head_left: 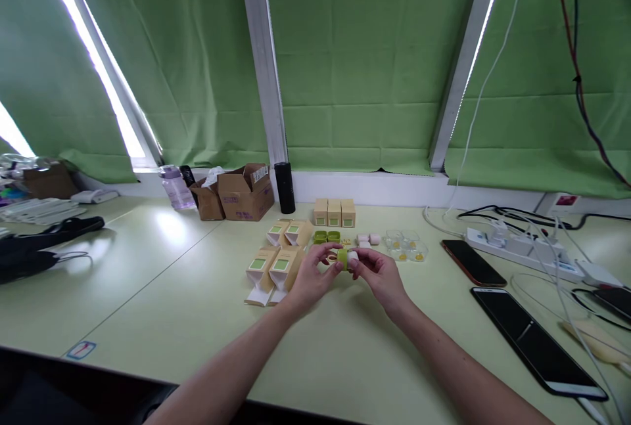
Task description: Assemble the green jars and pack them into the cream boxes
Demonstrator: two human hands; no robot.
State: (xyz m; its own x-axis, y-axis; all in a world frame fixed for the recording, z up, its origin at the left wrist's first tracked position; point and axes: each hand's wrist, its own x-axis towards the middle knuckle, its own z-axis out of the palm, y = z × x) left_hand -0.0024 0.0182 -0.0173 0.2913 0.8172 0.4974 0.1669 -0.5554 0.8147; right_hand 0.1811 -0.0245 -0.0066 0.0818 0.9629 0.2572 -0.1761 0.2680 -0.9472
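Observation:
Above the table, my left hand (pixel 316 275) pinches a small green square holder (pixel 342 257) between thumb and fingers. My right hand (pixel 382 275) is closed on a small white cylinder (pixel 351 257) that meets the holder's right side; whether it sits inside cannot be told. Just behind my hands lie more green holders (pixel 327 236), small yellowish rings (pixel 346 242) and white cylinders (pixel 367 240). Clear plastic cups (pixel 408 241) with yellow spots stand to the right of these. Left of my left hand lie several open cardboard cartons (pixel 280 266) with green labels.
Three closed small boxes (pixel 334 213) stand at the back. Farther left are a brown cardboard box (pixel 246 194), a black cylinder (pixel 284 187) and a purple bottle (pixel 176 188). On the right lie two phones (pixel 537 339), a power strip (pixel 522 251) and loose cables.

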